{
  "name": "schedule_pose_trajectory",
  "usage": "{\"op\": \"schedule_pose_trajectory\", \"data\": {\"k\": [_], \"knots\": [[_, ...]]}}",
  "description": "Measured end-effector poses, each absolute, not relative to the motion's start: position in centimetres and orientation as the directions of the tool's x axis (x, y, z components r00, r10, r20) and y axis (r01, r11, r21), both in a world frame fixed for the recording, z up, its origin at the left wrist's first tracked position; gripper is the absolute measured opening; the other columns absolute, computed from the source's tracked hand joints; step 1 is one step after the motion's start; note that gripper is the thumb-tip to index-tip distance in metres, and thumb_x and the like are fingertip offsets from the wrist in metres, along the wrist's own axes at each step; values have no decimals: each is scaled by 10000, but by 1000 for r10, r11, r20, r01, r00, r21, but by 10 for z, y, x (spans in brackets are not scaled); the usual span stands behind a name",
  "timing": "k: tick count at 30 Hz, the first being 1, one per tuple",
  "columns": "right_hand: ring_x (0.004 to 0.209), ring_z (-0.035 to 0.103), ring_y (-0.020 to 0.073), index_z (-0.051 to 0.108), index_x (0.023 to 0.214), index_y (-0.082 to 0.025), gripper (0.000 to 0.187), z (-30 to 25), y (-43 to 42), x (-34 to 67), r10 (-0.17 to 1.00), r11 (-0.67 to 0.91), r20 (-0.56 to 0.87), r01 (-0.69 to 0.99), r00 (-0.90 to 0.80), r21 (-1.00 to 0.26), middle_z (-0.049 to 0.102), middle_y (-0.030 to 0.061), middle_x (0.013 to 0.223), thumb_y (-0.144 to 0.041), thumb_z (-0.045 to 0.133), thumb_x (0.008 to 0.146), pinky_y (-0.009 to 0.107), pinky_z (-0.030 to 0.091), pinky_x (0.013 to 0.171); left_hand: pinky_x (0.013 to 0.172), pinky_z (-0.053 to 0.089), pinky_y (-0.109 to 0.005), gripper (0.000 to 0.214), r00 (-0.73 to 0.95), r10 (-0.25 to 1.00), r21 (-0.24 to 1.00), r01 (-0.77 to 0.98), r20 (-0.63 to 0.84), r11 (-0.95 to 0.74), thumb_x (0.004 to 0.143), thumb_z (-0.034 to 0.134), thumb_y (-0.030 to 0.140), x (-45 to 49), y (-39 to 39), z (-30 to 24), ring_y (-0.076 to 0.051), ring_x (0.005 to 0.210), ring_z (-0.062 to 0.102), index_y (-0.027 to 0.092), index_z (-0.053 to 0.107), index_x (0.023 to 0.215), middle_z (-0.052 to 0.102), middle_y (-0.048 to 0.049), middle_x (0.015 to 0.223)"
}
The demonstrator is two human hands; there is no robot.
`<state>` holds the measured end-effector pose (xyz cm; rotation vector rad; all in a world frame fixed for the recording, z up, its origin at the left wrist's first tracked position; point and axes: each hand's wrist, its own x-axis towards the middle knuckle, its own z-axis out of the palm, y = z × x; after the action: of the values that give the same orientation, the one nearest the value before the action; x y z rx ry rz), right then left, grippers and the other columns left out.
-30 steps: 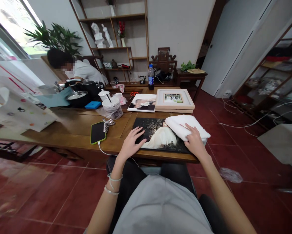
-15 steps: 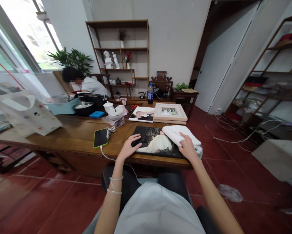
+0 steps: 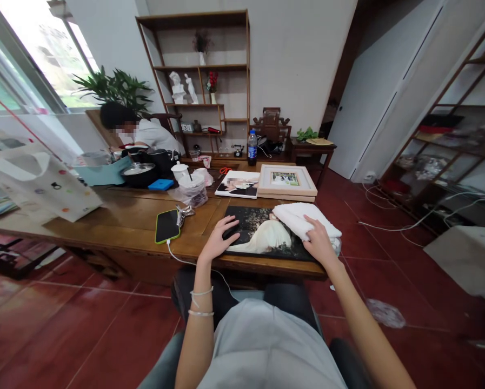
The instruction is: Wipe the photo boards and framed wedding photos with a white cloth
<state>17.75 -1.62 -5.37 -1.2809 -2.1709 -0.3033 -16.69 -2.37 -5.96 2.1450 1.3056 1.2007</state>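
A dark photo panel (image 3: 270, 237) showing a figure in a pale gown lies flat at the table's front edge. On its left end rests my left hand (image 3: 218, 237), open, fingers spread over the edge. My right hand (image 3: 319, 240) grips a folded white towel (image 3: 297, 214) that covers the panel's upper right corner. Part of the picture is hidden beneath the towel. Behind the panel are another photo print (image 3: 239, 187) and a pale wooden picture frame (image 3: 310, 189).
Left of the panel lies a phone (image 3: 167, 227) on a white cable. A plastic bag (image 3: 193, 195), black pot (image 3: 139, 177), paper bag (image 3: 50, 186) and cola bottle (image 3: 252, 148) stand on the wooden table (image 3: 124, 216). A person (image 3: 155, 135) leans over at the far left.
The camera view has tilted slightly. My right hand and the towel have shifted a little to the right, uncovering slightly more of the picture. My left hand stays on the panel's left end.
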Motion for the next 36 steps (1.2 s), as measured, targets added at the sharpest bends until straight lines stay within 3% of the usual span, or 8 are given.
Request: {"op": "schedule_pose_trajectory", "data": {"k": [15,30,36], "knots": [[1240,427,298,599,605,-179,184,-50,-20,174,719,512,598,851,-353,-113,547,144,1281,-37,483,591,505,314,1053,1113,265,-426,416,209,863,666,562,460,-491,839,567,364,-167,-25,-58,-216,1325,359,223,562,1231,476,-84,1370],[1227,429,308,632,637,-166,195,-51,-19,173,725,500,587,861,-359,-90,538,147,1290,-46,486,589,498,307,1056,1103,274,-462,382,215,866,660,573,451,-486,816,598,378,-168,-25,-56,-236,1319,363,239,606,1171,487,-76,1361],[1025,562,316,677,701,-147,124,-29,-6,181,754,351,608,935,-249,-52,660,181,993,-173,556,708,454,420,943,1069,327,-467,309,236,854,629,591,463,-505,769,642,384,-169,-17,-51,-256,1237,455,217,680,1027,544,-92,1285]]}}
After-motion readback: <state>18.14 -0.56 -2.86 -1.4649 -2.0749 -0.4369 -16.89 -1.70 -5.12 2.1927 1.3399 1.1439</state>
